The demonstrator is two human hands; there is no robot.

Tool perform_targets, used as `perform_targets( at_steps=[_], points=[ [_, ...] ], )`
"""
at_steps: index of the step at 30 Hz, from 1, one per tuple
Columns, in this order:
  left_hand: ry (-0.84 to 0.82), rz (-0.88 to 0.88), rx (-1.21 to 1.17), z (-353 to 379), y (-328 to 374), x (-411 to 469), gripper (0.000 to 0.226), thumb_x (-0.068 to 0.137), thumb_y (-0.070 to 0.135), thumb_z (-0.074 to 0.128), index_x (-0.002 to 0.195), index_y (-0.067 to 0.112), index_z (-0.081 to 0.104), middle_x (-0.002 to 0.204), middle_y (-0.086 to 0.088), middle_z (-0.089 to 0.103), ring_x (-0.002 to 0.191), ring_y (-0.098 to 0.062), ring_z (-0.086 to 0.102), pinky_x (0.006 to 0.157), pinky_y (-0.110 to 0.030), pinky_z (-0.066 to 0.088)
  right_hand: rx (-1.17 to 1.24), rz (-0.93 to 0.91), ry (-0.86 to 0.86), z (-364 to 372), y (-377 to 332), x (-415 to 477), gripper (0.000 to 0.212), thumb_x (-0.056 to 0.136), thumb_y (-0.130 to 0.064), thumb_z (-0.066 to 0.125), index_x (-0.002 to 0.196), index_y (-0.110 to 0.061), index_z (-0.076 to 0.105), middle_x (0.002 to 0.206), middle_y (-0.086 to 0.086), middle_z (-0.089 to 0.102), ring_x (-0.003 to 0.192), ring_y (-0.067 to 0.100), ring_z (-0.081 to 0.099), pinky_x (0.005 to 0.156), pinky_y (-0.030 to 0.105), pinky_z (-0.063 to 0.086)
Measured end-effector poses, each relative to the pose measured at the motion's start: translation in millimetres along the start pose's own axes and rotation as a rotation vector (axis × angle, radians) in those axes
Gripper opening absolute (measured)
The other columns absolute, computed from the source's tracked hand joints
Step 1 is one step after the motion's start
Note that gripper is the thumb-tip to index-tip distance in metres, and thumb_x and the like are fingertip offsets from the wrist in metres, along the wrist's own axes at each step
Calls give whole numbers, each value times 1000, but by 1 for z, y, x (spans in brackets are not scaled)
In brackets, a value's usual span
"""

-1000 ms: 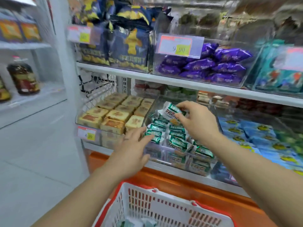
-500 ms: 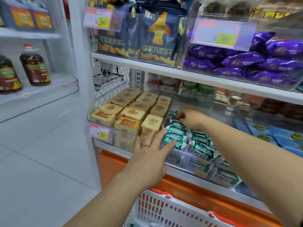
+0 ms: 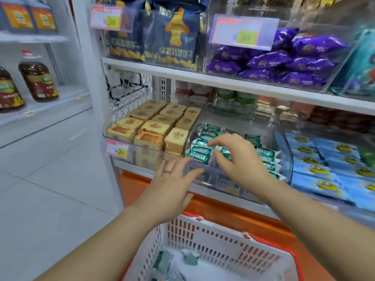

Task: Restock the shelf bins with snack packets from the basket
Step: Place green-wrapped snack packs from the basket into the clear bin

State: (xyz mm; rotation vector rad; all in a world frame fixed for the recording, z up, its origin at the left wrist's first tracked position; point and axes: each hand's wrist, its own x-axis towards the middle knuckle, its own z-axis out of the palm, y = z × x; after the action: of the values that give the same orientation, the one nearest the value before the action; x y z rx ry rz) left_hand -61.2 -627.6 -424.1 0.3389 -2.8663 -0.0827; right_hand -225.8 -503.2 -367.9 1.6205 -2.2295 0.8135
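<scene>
Your left hand [image 3: 172,185] is flat, fingers straight and spread, one ring on it, right at the front of the clear bin [image 3: 283,151]. Can't tell if it's touching.

Your right hand [image 3: 237,159] hovers over the green snack packets [image 3: 199,154] in that bin, fingers loosely curled and apart, gripping nothing. I count five green packets down the left column, and more on the right.

The basket [image 3: 223,236] below holds at least two blurry packets [image 3: 190,257].

Three price tags:
- a 9.90 tag [image 3: 106,18] by the two navy bags [image 3: 174,37]
- a second 9.90 tag [image 3: 243,32] on the purple packets [image 3: 267,59]
- an 8.00 tag [image 3: 117,149] under the yellow cakes [image 3: 154,128]

Two dark bottles [image 3: 38,80] sit far left.
</scene>
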Motion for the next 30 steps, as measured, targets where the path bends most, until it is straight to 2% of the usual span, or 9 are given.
perform_targets(
  at_steps=[3, 6, 8, 10, 13, 19, 22, 27, 30],
  points=[
    [19, 56, -7, 2, 14, -14, 47, 96, 37, 53, 141, 33, 41, 142, 1, 36, 130, -24, 39, 109, -38, 29, 93, -46, 4, 8, -13, -62, 13, 90, -16, 62, 101, -19, 69, 95, -9, 67, 91, 11, 59, 80, 25, 46],
    [-176, 45, -66, 20, 30, -38, 35, 98, 36, 50, 132, 33, 50, 127, 7, 50, 116, -19, 52, 100, -35, 37, 153, 45, -171, 42, -11, -127, 13, 88, -20, 61, 98, -25, 69, 91, -15, 67, 82, 1, 55, 73, 23, 46],
    [-314, 15, -64, 43, 34, -49, 29, 98, 33, 48, 126, 31, 54, 125, 6, 54, 112, -21, 56, 92, -35, 42, 169, 137, -327, 67, -3, -159, 16, 89, -22, 58, 99, -28, 69, 95, -16, 68, 83, 1, 58, 75, 26, 49],
    [-455, -50, -76, 77, 31, -58, 29, 97, 29, 49, 126, 29, 56, 130, 3, 55, 113, -23, 58, 89, -35, 45, 138, 239, -486, 91, 9, -184, 18, 93, -24, 55, 103, -30, 68, 107, -15, 69, 91, 5, 61, 83, 27, 52],
    [-602, -203, -167, 135, 27, -73, 33, 97, 23, 51, 130, 25, 55, 137, 0, 54, 119, -24, 55, 96, -37, 48, 120, 358, -682, 124, 31, -214, 21, 94, -27, 53, 110, -32, 66, 120, -11, 65, 103, 11, 60, 91, 28, 51],
    [-876, -388, -280, 242, 40, -115, 28, 93, 15, 49, 118, 18, 60, 127, -7, 59, 112, -27, 58, 88, -35, 45, 114, 556, -921, 168, 85, -268, 25, 96, -29, 56, 119, -25, 65, 121, -3, 63, 105, 13, 58, 94, 27, 47],
    [-931, -604, -364, 284, 51, -138, 36, 93, 15, 51, 129, 18, 55, 130, -8, 59, 118, -28, 58, 94, -35, 47, 156, 638, -1005, 185, 94, -289, 26, 97, -30, 56, 120, -22, 64, 121, -2, 62, 106, 15, 58, 95, 27, 46],
    [-954, -932, -479, 338, 85, -166, 60, 92, 47, 53, 134, 5, 42, 130, -12, 58, 117, -31, 58, 97, -39, 49, 207, 712, -1087, 206, 89, -310, 27, 98, -31, 54, 123, -22, 61, 126, 0, 58, 113, 18, 54, 99, 32, 45],
    [-907, -1054, -470, 351, 104, -172, 61, 94, 40, 51, 139, 6, 30, 129, -14, 57, 118, -33, 58, 100, -43, 47, 245, 755, -1090, 213, 86, -318, 27, 98, -30, 55, 122, -22, 61, 126, 0, 59, 112, 18, 56, 97, 31, 45]
  ],
)
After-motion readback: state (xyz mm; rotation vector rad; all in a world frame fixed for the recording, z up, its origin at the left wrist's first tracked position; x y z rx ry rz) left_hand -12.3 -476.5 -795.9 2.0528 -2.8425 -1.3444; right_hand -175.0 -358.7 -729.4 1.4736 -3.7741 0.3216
